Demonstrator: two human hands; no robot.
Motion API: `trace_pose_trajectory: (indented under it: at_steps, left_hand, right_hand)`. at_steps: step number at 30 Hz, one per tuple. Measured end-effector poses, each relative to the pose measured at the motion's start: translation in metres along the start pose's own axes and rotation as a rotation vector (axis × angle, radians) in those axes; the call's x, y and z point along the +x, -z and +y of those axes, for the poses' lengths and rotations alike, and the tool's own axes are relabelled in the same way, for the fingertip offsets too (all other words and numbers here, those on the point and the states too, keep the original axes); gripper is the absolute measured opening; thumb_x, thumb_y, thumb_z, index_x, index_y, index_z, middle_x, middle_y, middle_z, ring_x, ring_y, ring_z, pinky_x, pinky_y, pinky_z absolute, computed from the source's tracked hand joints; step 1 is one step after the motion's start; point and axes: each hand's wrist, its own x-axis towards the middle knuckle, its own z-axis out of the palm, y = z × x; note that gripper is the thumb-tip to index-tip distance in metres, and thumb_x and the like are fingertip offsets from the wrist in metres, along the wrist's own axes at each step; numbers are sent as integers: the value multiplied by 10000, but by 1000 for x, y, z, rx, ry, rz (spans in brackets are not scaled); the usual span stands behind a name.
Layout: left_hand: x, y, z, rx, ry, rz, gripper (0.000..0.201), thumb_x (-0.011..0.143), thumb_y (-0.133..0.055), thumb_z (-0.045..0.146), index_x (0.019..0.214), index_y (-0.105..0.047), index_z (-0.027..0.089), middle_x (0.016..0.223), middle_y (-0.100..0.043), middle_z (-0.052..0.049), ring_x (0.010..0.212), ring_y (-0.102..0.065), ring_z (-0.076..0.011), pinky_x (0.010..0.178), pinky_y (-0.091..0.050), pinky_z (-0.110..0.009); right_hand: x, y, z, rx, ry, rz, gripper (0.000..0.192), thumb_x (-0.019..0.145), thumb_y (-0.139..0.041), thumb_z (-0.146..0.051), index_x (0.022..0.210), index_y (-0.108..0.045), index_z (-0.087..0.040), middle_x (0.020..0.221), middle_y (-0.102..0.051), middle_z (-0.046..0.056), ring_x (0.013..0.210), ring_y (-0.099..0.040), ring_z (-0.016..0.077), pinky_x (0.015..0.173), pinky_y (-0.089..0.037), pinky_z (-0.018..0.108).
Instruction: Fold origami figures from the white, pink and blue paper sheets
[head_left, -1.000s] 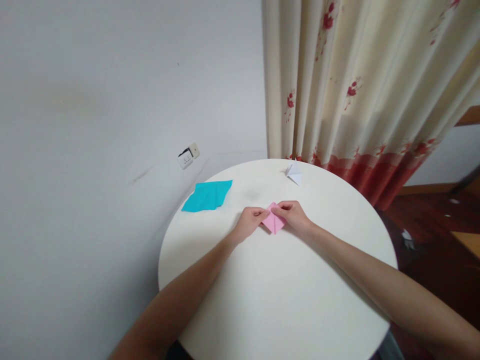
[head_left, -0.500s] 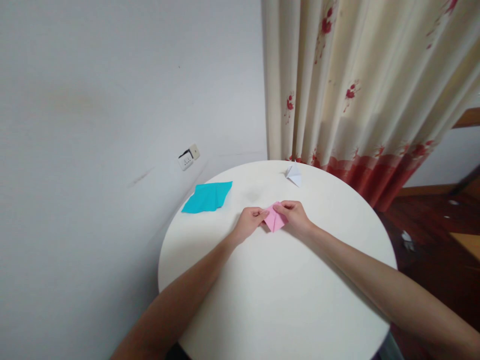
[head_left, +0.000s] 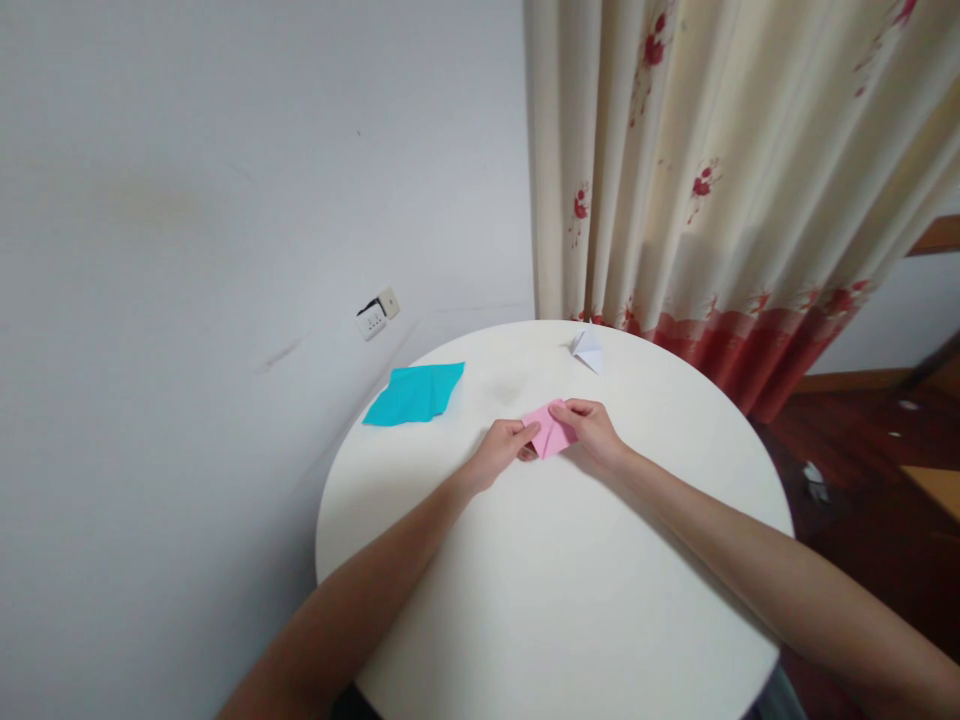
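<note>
A small folded piece of pink paper [head_left: 551, 434] is held between my two hands over the white round table [head_left: 555, 580]. My left hand [head_left: 504, 448] pinches its left side, thumb on top and fingers partly underneath. On the paper's right side, my right hand [head_left: 591, 428] grips it with the thumb pressed on the upper face. A crease runs down the middle of the paper toward its lower point. The fingers behind the paper are mostly hidden.
A creased sheet of blue paper [head_left: 415, 394] lies at the table's far left, near the wall. At the back edge stands a folded white paper shape [head_left: 588, 350]. Behind the table hangs a flowered curtain [head_left: 675, 200]; a wall socket [head_left: 371, 321] is at the left.
The pink paper has tilted slightly, its lower point moving a little up and left. My left hand has shifted slightly down, with more fingers showing under the paper. My right hand stays nearly in place.
</note>
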Motion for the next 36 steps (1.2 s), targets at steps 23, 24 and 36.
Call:
trace_pose_trajectory:
  at_steps: [23,24,36]
  left_hand:
    - [-5,-5,-3,129,20,-90,426,765,-699,537,760,-731,112,740,-727,-112,597,-601,-132,605,-469,-256]
    - [-5,-5,-3,126,19,-89,423,763,-701,536,757,-728,113,739,-726,-112,595,-601,-132,606,-471,-257]
    - [1,-8,1,-14,-156,67,447,799,-681,503,985,-689,97,847,-711,-90,714,-635,-157,635,-465,-246]
  right_hand:
    - [9,8,4,-32,102,146,387,640,-791,-514,599,-649,-156,577,-563,-3,548,-422,118,527,-306,273]
    - [9,9,4,-35,102,148,387,639,-792,-515,599,-651,-158,577,-565,-1,549,-425,121,527,-309,273]
    - [2,1,3,-17,-30,3,401,597,-821,-503,682,-720,-124,640,-655,47,552,-492,130,539,-354,278]
